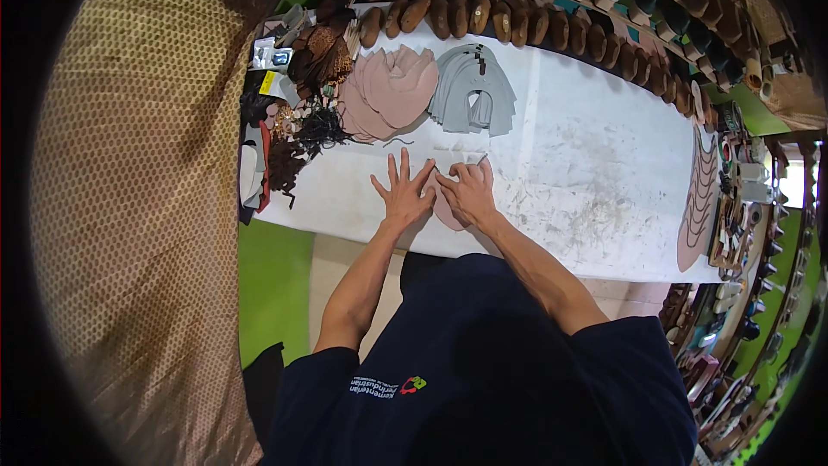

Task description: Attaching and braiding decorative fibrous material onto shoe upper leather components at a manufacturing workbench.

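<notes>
My left hand (pixel 404 192) lies flat with fingers spread on a pink cut leather piece (pixel 447 211) at the near edge of the white table (pixel 595 198). My right hand (pixel 468 190) rests on the same piece beside it, fingers bent, with a thin tool, perhaps a pen, poking out near the fingertips. Further back lie a stack of pink leather pieces (pixel 390 91) and a stack of grey pieces (pixel 473 91).
A row of brown shoe lasts (pixel 517 22) lines the table's far edge. Dark scraps and small items (pixel 297 121) clutter the left end. Pink shaped pieces (pixel 700 198) lie at the right end. A woven patterned wall (pixel 147 207) stands at the left.
</notes>
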### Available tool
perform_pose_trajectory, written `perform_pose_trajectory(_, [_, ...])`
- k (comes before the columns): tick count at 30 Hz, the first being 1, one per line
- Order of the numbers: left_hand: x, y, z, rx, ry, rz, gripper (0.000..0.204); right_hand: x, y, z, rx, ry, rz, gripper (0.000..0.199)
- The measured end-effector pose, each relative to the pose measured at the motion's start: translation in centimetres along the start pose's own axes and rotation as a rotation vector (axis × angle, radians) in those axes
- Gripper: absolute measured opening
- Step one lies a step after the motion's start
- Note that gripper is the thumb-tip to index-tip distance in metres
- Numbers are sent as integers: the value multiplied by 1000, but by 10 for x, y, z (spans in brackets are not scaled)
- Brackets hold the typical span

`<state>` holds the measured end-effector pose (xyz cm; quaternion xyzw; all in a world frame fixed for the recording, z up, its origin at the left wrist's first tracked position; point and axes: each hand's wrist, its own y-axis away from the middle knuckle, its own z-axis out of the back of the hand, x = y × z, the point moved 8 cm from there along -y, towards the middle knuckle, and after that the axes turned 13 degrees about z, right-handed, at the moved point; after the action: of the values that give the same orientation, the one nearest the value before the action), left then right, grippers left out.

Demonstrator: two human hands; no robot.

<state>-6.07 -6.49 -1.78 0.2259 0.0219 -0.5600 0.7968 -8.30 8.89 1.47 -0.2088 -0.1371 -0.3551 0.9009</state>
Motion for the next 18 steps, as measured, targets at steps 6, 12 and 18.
perform_pose_trajectory(6, [12, -3, -11, 57, 97, 25, 69, -14, -8, -6, 138, -145, -100, 31])
perform_pose_trajectory(12, [6, -6, -10, 56, 70, -10, 72, -13, -14, -3, 166, 9, -10, 30])
perform_pose_trajectory(18, [7, -1, -4, 19, 107, -42, 77, -28, -14, 2, 126, -244, -114, 29])
